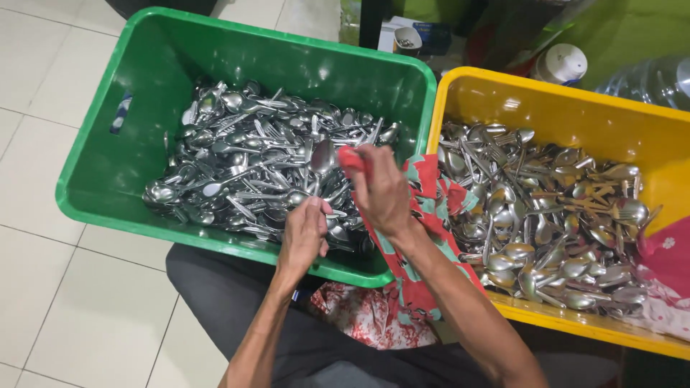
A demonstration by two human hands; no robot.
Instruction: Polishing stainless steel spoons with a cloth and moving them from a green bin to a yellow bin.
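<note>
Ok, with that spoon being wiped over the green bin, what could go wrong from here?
1. The spoon is pinched only at its handle end by the left hand; it could slip into the green bin and get lost among the other cutlery.
2. The red patterned cloth held by the right hand trails across the yellow bin rim, so it may snag forks and drag them out.

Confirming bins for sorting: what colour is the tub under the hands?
Green tub, seen in the head view; the other is yellow.

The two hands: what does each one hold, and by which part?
The left hand grips a spoon by its handle; the right hand presses a red patterned cloth against its bowl.
</note>
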